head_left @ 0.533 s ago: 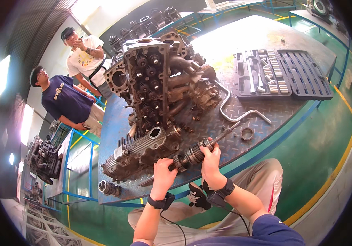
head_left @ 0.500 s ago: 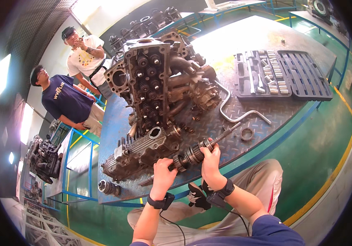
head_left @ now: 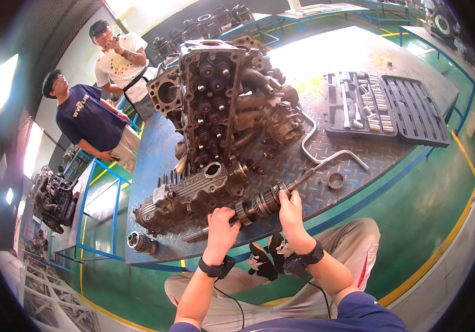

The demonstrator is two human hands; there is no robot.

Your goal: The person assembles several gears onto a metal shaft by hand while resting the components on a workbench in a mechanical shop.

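Observation:
A long steel gear shaft lies slantwise along the near edge of the metal-topped table, its thin far end pointing up and right. My left hand is closed round its lower left part, beside a dark gear. The fingers of my right hand are closed on the shaft just right of the thick gears; the hand partly hides that section. Behind the shaft sits a ribbed valve cover, and beyond it stands a greasy engine with valve springs showing. A toothed ring lies right of the shaft's tip.
A short gear cluster sits at the table's left corner. A bent metal bar lies beyond the shaft, near an opened socket set. Two people stand at the far left. Another engine rests at left.
The whole view has shifted slightly, with the table scene sliding a little right. Both hands stay on the gear shaft; the fingers of my right hand have shifted slightly on it.

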